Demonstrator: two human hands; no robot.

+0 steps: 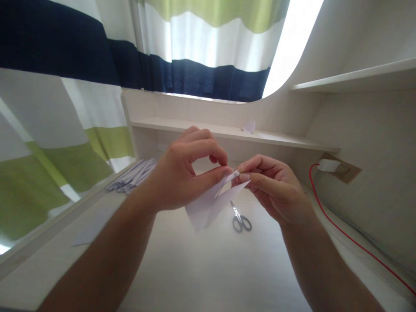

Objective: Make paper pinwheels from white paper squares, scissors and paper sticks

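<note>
A white sheet of paper (208,206) hangs between my two hands above the desk, its upper right end pinched into a small crumpled or folded tip. My left hand (190,169) grips the paper near that tip, thumb and index finger close together. From the right, my right hand (276,186) pinches the tip between thumb and fingertips. Part of the paper is hidden behind my left hand. Just below the paper, scissors (240,219) with dark grey handles lie on the desk, blades pointing away from me.
Left on the white desk (201,273) lie a pile of thin paper rolls or strips (134,175) and a flat paper sheet (94,227). A small folded paper (249,127) rests on the back shelf (208,128). A red cable (344,232) runs from a white plug (328,165) along the right wall.
</note>
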